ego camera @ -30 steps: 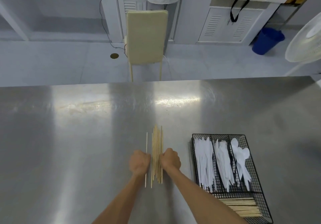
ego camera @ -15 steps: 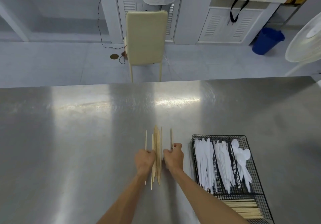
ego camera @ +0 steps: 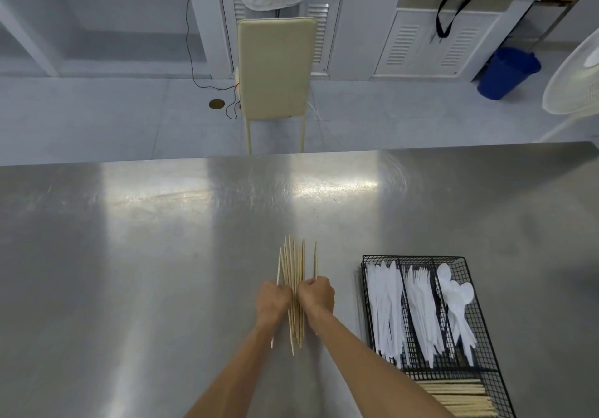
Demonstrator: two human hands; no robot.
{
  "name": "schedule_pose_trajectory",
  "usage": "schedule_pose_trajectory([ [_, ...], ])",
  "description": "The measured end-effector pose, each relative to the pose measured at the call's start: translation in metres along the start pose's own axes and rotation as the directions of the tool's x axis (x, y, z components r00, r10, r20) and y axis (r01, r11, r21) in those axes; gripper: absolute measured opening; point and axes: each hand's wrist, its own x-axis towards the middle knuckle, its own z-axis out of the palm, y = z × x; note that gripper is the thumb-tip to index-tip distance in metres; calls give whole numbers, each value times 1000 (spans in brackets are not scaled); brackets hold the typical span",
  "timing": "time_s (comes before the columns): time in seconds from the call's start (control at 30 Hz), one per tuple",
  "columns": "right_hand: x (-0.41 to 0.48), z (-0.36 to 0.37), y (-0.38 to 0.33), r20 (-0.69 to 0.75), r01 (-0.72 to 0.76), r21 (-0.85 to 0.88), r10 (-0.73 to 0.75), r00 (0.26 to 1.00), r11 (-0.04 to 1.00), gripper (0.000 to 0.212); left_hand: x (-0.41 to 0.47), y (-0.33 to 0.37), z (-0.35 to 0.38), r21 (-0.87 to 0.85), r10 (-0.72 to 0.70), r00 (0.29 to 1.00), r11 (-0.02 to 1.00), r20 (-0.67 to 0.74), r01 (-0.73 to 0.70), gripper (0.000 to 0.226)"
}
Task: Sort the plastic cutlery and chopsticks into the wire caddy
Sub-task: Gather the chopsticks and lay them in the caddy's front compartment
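Nearing finish, seemingly: caddy (ego camera: pixel 413 257) held knives (ego camera: pixel 384 304), forks (ego camera: pixel 419 307), spoons (ego camera: pixel 455 294), stored chopsticks (ego camera: pixel 453 395). Loose chopsticks (ego camera: pixel 293 262) lay on table (ego camera: pixel 129 271); left hand (ego camera: pixel 272 302) and right hand (ego camera: pixel 317 296) both clenched round them.

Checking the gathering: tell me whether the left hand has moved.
Yes: the left hand moved slightly right, toward the wire caddy, closing on the chopsticks.

1. You've got bright, even, cool light from overhead.
2. The steel table (ego camera: pixel 129 271) throws broad glare bands across its far half.
3. Shadows are faint and soft.
4. Wide-angle distortion bends your edges; the fan (ego camera: pixel 577 77) looks stretched.
5. The wire caddy (ego camera: pixel 413 257) mesh reads sharp.
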Motion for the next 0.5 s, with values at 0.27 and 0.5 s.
schedule_pose_trajectory([
  [0.27, 4, -35, 7, -29, 288, -30, -289, 957, 957, 17, 4, -1, -27, -70, 143, 973, 985, -180, -158, 10],
  [0.5, -4, -24, 15, 27, 193, 67, -195, 980, 979, 12, 7, -8, -1, -172, 131, 972, 971, -194, -165, 16],
])
